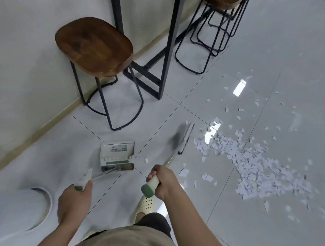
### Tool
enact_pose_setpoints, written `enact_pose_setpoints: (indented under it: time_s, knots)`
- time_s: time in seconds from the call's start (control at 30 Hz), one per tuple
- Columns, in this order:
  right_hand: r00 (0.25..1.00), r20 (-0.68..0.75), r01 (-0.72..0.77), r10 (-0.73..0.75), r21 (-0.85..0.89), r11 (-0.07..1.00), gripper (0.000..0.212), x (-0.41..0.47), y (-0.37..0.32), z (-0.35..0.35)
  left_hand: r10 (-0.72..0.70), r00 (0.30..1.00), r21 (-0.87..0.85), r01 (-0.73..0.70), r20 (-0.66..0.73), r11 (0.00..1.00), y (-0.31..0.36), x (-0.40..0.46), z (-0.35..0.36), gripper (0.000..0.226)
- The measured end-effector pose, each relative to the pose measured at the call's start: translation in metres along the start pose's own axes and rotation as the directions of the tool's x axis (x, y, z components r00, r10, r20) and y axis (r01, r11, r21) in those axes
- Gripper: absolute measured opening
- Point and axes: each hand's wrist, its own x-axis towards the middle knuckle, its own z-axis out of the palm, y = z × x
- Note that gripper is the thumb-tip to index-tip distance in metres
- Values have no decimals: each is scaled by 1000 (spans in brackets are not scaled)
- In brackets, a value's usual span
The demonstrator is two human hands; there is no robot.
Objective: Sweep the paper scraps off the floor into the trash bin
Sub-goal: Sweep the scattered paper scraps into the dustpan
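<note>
Many white paper scraps (253, 165) lie scattered on the glossy grey floor at the right, thickest in a band right of centre. My right hand (163, 181) grips the cream, green-capped handle of a broom (181, 139); its blurred head sits at the left edge of the scrap pile. My left hand (76, 199) holds the handle of a white and green dustpan (117, 155), which stands on the floor left of the broom. A white trash bin (18, 207) shows at the lower left, partly cut off.
A wooden stool (94, 46) with black legs stands by the wall (29, 59) behind the dustpan. A black table frame (167, 48) and more stools (216, 22) stand farther back. My foot in a cream perforated clog (146, 206) is below the broom handle.
</note>
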Motion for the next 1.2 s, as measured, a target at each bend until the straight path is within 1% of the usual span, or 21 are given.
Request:
enact_pose_setpoints:
  time_s: [0.07,0.17,0.23,0.37,0.43,0.53,0.63,0.73,0.83,0.93,1.07,1.2]
  knots:
    - [998,31,-50,51,-14,999,17,-6,5,-2,-3,1000,13,4,-8,1000,8,1,7,43]
    - [989,61,-134,137,-50,990,24,-3,6,-4,-26,999,17,27,-30,1000,13,2,15,43]
    - [971,95,-212,219,-83,974,30,4,7,-5,-37,999,26,38,-37,999,15,1,18,42]
    - [924,143,-335,354,-141,932,35,20,14,-17,-44,999,32,45,-19,998,21,-2,27,44]
    - [914,130,-367,384,-132,921,36,26,12,-38,-42,999,59,42,3,997,26,-5,33,47]
    - [925,39,-375,377,-58,925,33,31,1,-82,-38,999,68,35,38,997,36,-12,44,52]
    - [943,-85,-326,323,-36,945,31,31,-9,-119,-16,997,69,11,77,998,52,-18,55,50]
    - [955,-200,-232,219,-46,972,21,38,-20,-137,44,993,73,-52,114,996,68,-22,65,44]
    - [956,-278,-109,95,-36,993,12,47,-36,-136,120,981,68,-132,155,989,82,-25,72,41]
    - [939,-342,30,-32,-12,999,8,51,-50,-124,188,963,61,-203,195,977,95,-27,76,43]
    - [926,-358,181,-116,154,971,9,40,-62,-123,241,939,54,-262,247,964,110,-21,80,52]
    - [885,-449,278,-122,299,913,5,21,-73,-128,301,895,43,-333,329,942,131,-6,92,53]
